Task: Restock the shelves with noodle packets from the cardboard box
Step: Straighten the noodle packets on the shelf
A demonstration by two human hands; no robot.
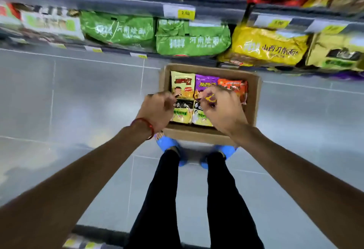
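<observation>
A cardboard box is sitting open on the grey tiled floor, and everything here is placed against it. Inside the box, noodle packets are lying flat in rows: a yellow packet at the far left corner, a purple packet just beside it, an orange packet toward the far right wall, and two pale green-and-black packets along the near side. The left hand is hovering over the box's left wall with its fingers curled in toward the palm, and no packet is showing in its grasp; a red thread band is circling its wrist. The right hand is hanging over the middle of the box, fingers bent loosely together above the purple and orange packets, and whether it is touching or pinching one is blurred, so I cannot tell. Beyond the box's far wall the shelves are rising, with green bags directly behind the box, a yellow bag behind its right corner, and price tags along the shelf edge. On the near side of the box, two blue slippers are standing just against its near wall, with black trouser legs running back from them
</observation>
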